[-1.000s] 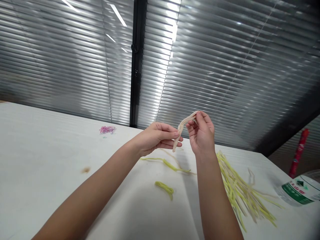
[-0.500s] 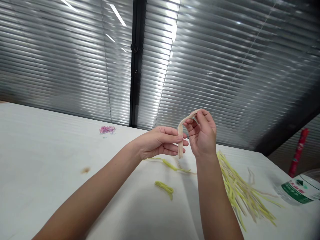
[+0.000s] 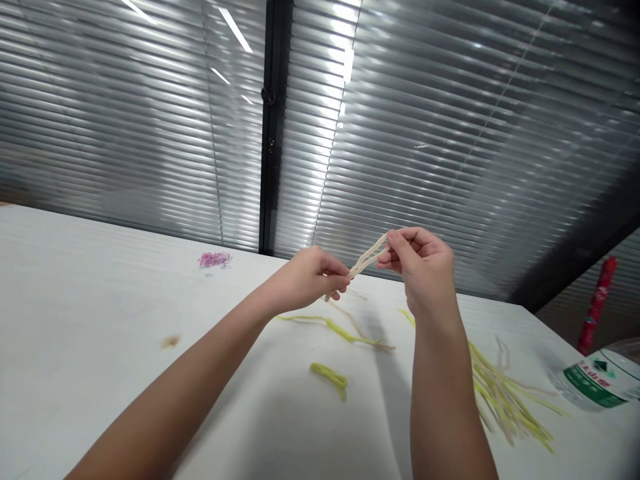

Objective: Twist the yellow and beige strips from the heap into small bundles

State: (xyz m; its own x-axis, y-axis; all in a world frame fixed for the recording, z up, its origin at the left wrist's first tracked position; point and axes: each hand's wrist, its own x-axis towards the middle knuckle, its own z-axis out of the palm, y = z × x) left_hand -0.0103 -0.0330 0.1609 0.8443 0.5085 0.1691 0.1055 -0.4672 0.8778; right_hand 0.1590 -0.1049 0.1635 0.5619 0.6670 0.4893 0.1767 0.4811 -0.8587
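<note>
Between my two hands a folded bundle of cream cord (image 3: 369, 257) is stretched above the white table. My left hand (image 3: 316, 277) pinches its lower end, and a short tip shows below the fingers. At the upper end, my right hand (image 3: 420, 260) grips the strands between thumb and fingers. Below the hands, a yellow-green cord (image 3: 345, 333) with a thicker middle lies on the table beside a thin cream strand. Closer to me is a small folded yellow-green bundle (image 3: 329, 377).
A loose pile of yellow and cream cords (image 3: 510, 397) lies to the right, partly behind my forearm. Beyond it stand a clear plastic container (image 3: 597, 380) with a green-white label and a red stick-like object (image 3: 597, 303). Pink scribbles (image 3: 215, 259) mark the table (image 3: 100, 300). Blinds rise behind.
My right hand has moved right and slightly down. My left hand has shifted left and turned, its fingers closing over the cord's end. The cord went from bent to pulled straighter, its strands parting.
</note>
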